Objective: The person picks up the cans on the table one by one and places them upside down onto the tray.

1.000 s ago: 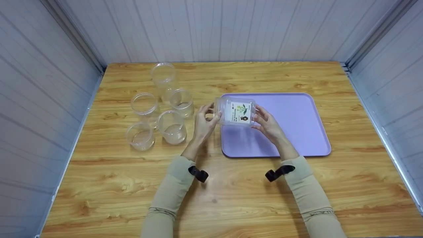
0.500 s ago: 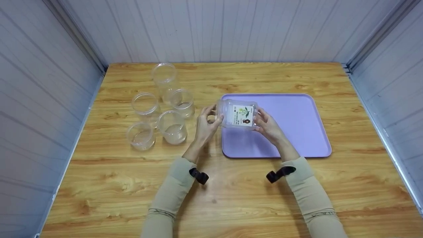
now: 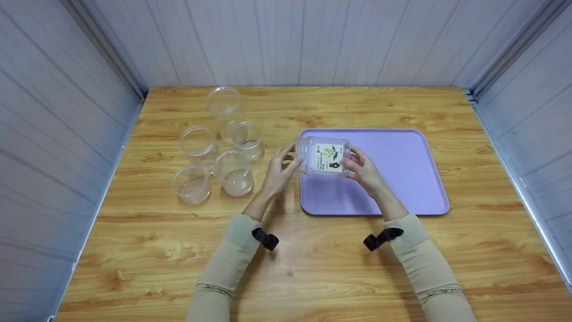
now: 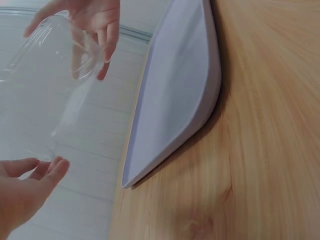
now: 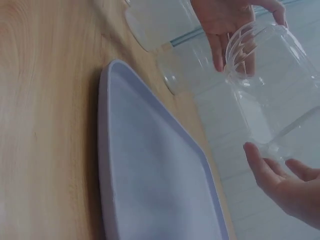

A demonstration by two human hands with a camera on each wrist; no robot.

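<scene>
A clear plastic jar (image 3: 313, 150) with a printed plant label lies sideways between my two hands, raised over the left part of the purple tray (image 3: 397, 188). My left hand (image 3: 278, 173) grips its ribbed mouth end, thumb on the near side. Its flat base end is held by my right hand (image 3: 365, 173), with the thumb at the label's edge. Both wrist views show the see-through jar (image 4: 37, 95) above the table, with fingertips of my left hand (image 4: 27, 187) and right hand (image 5: 285, 182) at opposite ends. Nothing shows inside the jar.
Several clear jars stand upright and open at the left: a tall one (image 3: 225, 109) at the back, shorter jars (image 3: 234, 174) in front. Ribbed panel walls (image 3: 286, 44) enclose the wooden table (image 3: 308, 268) at the back and sides.
The jar has shifted slightly right with both hands, and its label tilts less. The right thumb has come round onto the label's edge. The standing jars and tray keep their places.
</scene>
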